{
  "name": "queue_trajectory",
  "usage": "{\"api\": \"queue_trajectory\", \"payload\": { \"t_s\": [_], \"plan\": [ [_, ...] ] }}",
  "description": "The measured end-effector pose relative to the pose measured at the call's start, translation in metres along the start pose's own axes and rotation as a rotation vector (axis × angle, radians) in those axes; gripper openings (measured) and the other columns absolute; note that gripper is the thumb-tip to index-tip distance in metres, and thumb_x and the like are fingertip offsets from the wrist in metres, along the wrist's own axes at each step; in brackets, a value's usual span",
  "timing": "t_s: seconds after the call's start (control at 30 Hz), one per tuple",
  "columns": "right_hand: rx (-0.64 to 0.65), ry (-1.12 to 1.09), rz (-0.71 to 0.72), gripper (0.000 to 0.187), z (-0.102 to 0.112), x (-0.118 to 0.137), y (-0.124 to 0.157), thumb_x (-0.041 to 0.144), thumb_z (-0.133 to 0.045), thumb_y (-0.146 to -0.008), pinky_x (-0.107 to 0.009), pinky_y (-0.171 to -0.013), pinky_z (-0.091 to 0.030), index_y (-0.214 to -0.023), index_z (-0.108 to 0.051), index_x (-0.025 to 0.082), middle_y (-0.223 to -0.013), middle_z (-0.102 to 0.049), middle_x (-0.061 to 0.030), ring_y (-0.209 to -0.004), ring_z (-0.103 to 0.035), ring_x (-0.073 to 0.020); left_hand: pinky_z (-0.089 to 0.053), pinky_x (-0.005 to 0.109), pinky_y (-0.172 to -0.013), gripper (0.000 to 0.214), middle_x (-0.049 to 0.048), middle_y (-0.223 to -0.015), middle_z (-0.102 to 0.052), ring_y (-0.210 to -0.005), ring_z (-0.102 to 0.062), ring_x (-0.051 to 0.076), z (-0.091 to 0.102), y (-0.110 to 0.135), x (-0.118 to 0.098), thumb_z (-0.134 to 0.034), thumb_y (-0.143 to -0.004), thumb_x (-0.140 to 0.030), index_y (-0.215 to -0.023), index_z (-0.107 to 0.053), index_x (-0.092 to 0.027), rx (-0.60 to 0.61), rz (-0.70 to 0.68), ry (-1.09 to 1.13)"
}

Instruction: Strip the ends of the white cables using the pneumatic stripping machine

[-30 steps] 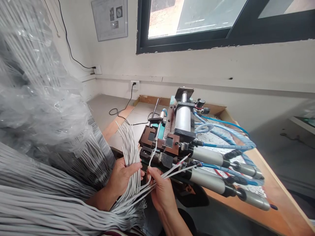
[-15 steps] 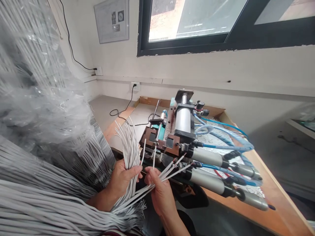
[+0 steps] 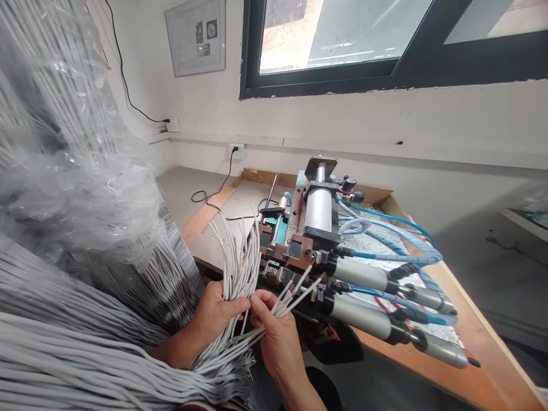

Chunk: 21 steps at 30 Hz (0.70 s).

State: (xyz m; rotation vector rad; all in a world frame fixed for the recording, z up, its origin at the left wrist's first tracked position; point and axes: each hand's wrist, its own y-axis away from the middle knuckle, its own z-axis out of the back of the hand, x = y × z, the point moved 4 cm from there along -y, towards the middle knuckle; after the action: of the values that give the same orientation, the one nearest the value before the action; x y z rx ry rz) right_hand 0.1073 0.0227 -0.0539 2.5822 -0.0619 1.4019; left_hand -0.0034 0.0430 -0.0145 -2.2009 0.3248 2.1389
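Long, round, grey-white plastic cables (image 3: 240,268) are gripped bunched in L hand (image 3: 217,313) & a few in R hand (image 3: 280,334), ends just past its fingers nr silver-black metal cylinder machine (image 3: 319,208), prob best kept as 2 separate lots.

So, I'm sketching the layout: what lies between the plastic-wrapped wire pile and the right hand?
In the head view, the left hand, gripping a bundle of pale wires, lies between the plastic-wrapped wire pile and the right hand.
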Motion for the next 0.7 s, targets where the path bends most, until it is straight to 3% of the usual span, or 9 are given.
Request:
{"api": "queue_trajectory", "payload": {
  "t_s": [0.17, 0.27, 0.4, 0.7],
  "plan": [
    [-0.001, -0.018, 0.010, 0.018, -0.002, 0.001, 0.001, 0.033, -0.063, -0.072, -0.021, -0.051, -0.033, -0.067, -0.059, 0.016, -0.056, -0.049, 0.0035, -0.052, -0.041, -0.0087, -0.041, 0.023, -0.047, 0.014, 0.0002, -0.054, -0.059, -0.049, -0.050, 0.012, 0.003, -0.002, 0.001, -0.066, -0.062, -0.026, -0.065, -0.066, -0.012, -0.031, 0.016, -0.002],
    [-0.118, -0.127, -0.011, 0.018, -0.001, 0.001, 0.000, 0.032, -0.066, -0.069, -0.020, -0.051, -0.037, -0.069, -0.059, 0.016, -0.063, -0.054, 0.0020, -0.053, -0.043, -0.0078, -0.044, 0.024, -0.049, 0.019, 0.0020, -0.057, -0.062, -0.051, -0.054, 0.014, 0.006, -0.002, 0.004, -0.067, -0.062, -0.029, -0.070, -0.066, -0.012, -0.093, 0.046, 0.034],
    [-0.258, -0.254, -0.092, 0.022, -0.002, 0.002, -0.004, 0.029, -0.073, -0.058, -0.017, -0.040, -0.032, -0.064, -0.058, 0.015, -0.060, -0.055, 0.0016, -0.045, -0.040, -0.0056, -0.045, 0.023, -0.049, 0.021, 0.0035, -0.058, -0.065, -0.052, -0.057, 0.014, 0.008, -0.003, 0.005, -0.068, -0.061, -0.030, -0.070, -0.066, -0.012, -0.144, 0.060, 0.100],
    [-0.213, -0.450, -0.237, 0.020, -0.011, 0.006, -0.015, 0.022, -0.072, -0.056, -0.013, -0.031, -0.023, -0.056, -0.055, 0.013, -0.051, -0.046, 0.0051, -0.039, -0.030, -0.0019, -0.043, 0.022, -0.046, 0.020, 0.0026, -0.053, -0.063, -0.047, -0.054, 0.012, 0.009, -0.005, 0.002, -0.069, -0.060, -0.028, -0.070, -0.066, -0.011, -0.164, 0.048, 0.179]
  ]
}}
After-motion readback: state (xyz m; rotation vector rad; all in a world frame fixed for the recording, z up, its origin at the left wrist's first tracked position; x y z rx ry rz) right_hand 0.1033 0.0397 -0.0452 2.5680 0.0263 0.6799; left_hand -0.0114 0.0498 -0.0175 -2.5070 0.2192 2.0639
